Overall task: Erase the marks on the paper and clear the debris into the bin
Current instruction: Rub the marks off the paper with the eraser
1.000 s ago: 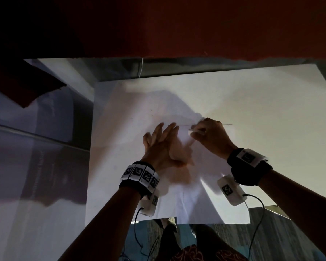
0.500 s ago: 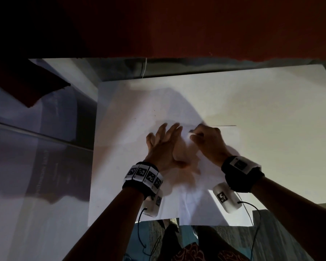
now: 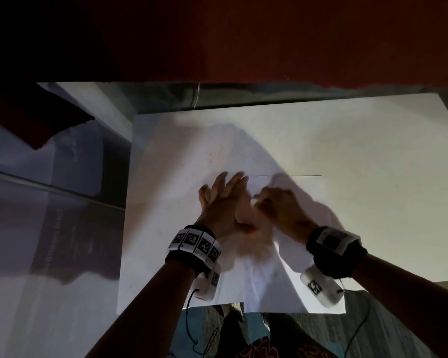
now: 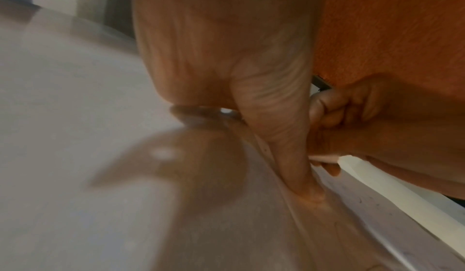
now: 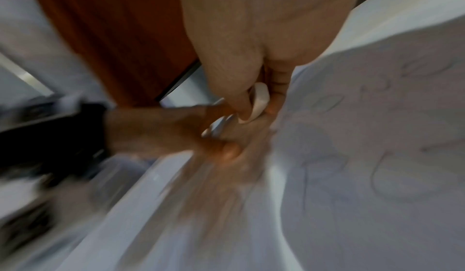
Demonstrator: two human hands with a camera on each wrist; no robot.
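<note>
A white sheet of paper (image 3: 300,202) with faint pencil marks (image 5: 392,175) lies on a larger white board (image 3: 347,140). My left hand (image 3: 225,200) lies flat on the sheet with straight fingers and presses it down; its thumb (image 4: 297,167) bears on the paper. Just to its right, my right hand (image 3: 277,205) pinches a small white eraser (image 5: 259,102) between thumb and fingers, its tip down on the paper beside the left hand. No bin shows in any view.
A dark red wall (image 3: 243,34) runs along the far side. A grey glossy surface (image 3: 49,228) lies left of the board. Wrist-camera cables (image 3: 192,326) hang near the board's near edge (image 3: 217,303), above patterned fabric (image 3: 264,347).
The right hand with the eraser has moved left and nearer, close against the left hand. The left hand stays flat on the sheet.
</note>
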